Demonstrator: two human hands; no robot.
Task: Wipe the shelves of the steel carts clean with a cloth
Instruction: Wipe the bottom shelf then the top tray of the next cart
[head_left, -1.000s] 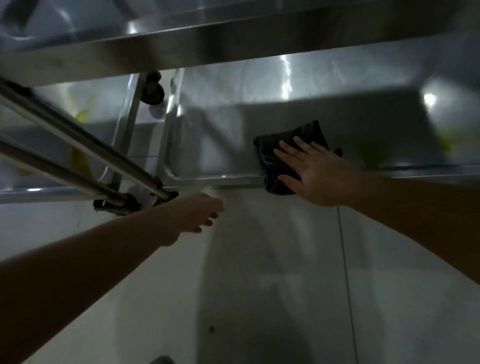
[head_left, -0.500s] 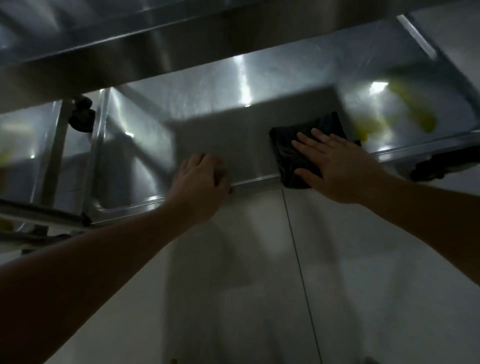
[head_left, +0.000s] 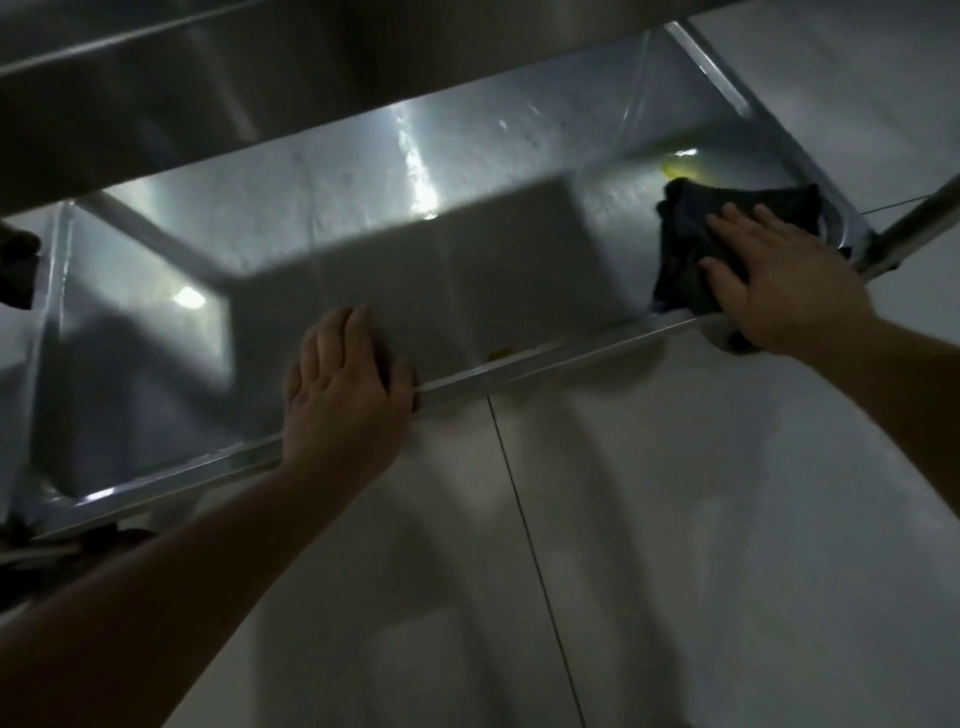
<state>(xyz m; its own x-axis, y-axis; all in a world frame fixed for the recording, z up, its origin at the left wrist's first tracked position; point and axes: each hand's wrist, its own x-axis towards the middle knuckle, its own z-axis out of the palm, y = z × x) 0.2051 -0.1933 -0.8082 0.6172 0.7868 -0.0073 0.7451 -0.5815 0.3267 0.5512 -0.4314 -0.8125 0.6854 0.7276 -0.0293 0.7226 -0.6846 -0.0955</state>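
Note:
A steel cart's lower shelf (head_left: 467, 249) fills the middle of the view, shiny and partly in shadow. A dark cloth (head_left: 685, 234) lies bunched in its near right corner and hangs over the front rim (head_left: 545, 358). My right hand (head_left: 779, 280) presses flat on the cloth with straight, spread fingers. My left hand (head_left: 343, 395) holds the front rim left of centre, fingers draped onto the shelf and thumb hooked along the edge.
The upper shelf (head_left: 208, 93) overhangs at the top. A slanted steel post (head_left: 914, 223) rises at the right corner. A dark caster (head_left: 18, 265) shows at the far left. A yellowish smear (head_left: 675, 167) sits behind the cloth. Pale tiled floor (head_left: 675, 519) lies below.
My right hand has slid the cloth rightward along the shelf into the right corner. My left hand came up from below the rim and now holds it.

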